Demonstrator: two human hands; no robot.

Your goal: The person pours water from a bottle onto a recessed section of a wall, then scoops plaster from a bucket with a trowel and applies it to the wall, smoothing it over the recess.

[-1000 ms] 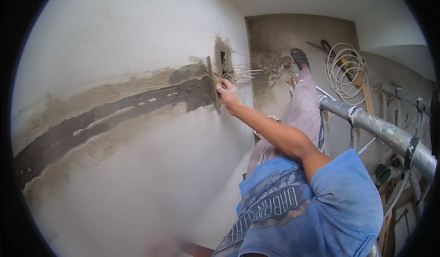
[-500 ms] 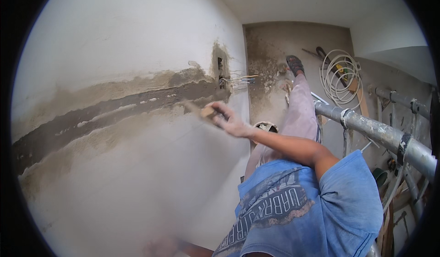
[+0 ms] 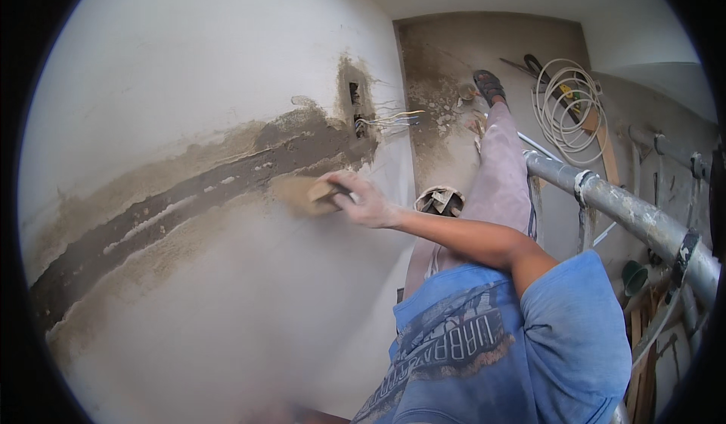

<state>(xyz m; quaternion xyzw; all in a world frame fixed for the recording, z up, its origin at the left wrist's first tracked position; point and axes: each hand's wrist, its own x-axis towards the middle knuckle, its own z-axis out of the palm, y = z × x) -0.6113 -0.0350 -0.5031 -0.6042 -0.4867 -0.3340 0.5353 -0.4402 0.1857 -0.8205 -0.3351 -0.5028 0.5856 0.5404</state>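
My right hand [image 3: 367,201] grips a tan, wood-coloured block-like hand tool [image 3: 321,195]. The tool's far end is smeared by motion, so its exact kind does not show. It is at the lower border of a dark grey mortar strip [image 3: 219,186], which runs slantwise along the white wall [image 3: 227,295]. Low in the picture, my left hand [image 3: 261,411] is only a blur near the wall. Its fingers cannot be made out.
Wires [image 3: 389,119] stick out of a wall box [image 3: 359,125] beyond the strip. A bucket [image 3: 440,200] stands near my leg. At right are a metal scaffold rail [image 3: 620,197], a coiled white cable [image 3: 567,114] and a handsaw [image 3: 541,76]. Rubble [image 3: 446,114] litters the floor.
My right hand has moved left and slightly down along the strip's lower border with the tool. My left hand has dropped further toward the picture's lower edge. The view has shifted slightly.
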